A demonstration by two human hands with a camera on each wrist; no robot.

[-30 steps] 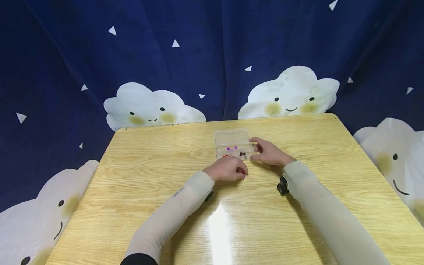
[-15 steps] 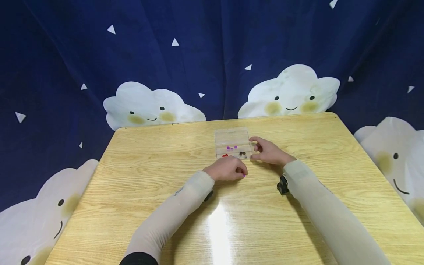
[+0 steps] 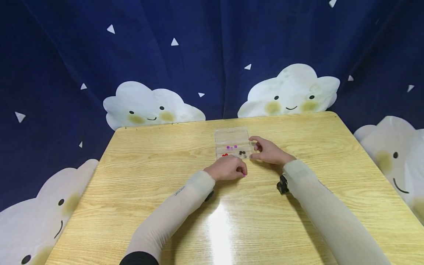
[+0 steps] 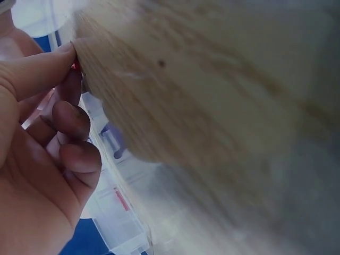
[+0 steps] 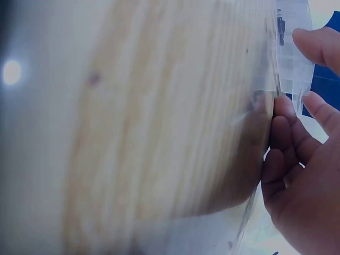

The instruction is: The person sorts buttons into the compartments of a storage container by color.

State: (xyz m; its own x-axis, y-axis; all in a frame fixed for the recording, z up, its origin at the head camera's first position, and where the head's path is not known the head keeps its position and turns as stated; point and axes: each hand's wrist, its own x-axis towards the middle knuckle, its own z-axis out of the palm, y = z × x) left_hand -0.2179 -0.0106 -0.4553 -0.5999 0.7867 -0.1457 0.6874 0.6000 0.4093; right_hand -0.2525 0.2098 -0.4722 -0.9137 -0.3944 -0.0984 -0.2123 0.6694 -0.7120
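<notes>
A clear plastic box (image 3: 231, 137) with its lid raised stands toward the back of the table. In it lie several purple pieces (image 3: 228, 147), red pieces (image 3: 225, 155) and dark brown pieces (image 3: 242, 152). Just in front of the box, my left hand (image 3: 228, 168) pinches a small purple bead-like piece (image 3: 244, 175) low over the table; fingertips hide most of it. The left wrist view has this hand (image 4: 45, 114) with thumb and index finger meeting. My right hand (image 3: 269, 152) grips the box's right end, thumb near the front corner and index finger near the back one.
The light wooden table (image 3: 149, 162) ends at the back against a dark blue curtain (image 3: 185, 59) with white clouds. Black camera mounts hang at both wrists, one of them a black block (image 3: 282, 185) under the right wrist.
</notes>
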